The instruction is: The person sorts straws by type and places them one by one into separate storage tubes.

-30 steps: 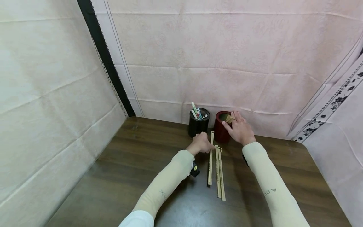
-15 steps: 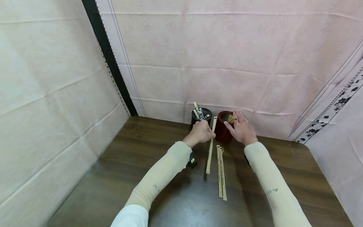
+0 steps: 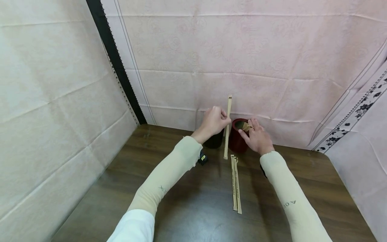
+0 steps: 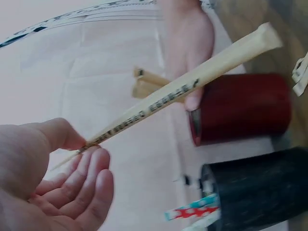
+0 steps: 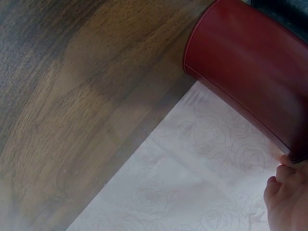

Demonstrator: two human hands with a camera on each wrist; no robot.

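My left hand (image 3: 213,122) pinches a long paper-wrapped pair of chopsticks (image 4: 159,98) between thumb and fingers; printed lettering runs along the wrapper. The packet stands nearly upright in the air, in front of the red cup (image 3: 237,144). At that cup's rim is my right hand (image 3: 258,138), thumb and fingers holding the edge. Other tan wrapped packets (image 4: 150,82) stick out of the red cup. Beside it stands a black cup (image 4: 260,187) with patterned pens or sticks (image 4: 192,211) in it; the left hand hides most of it in the head view.
Several similar wrapped packets (image 3: 235,185) lie side by side on the brown wooden table (image 3: 187,208), nearer to me than the cups. A pale cloth (image 3: 242,50) hangs behind the cups, and more cloth hangs at both sides.
My left hand has lifted the wrapped chopsticks off the table and moved up and away from me, bringing them near the red cup's rim. The right hand has stayed at the red cup.
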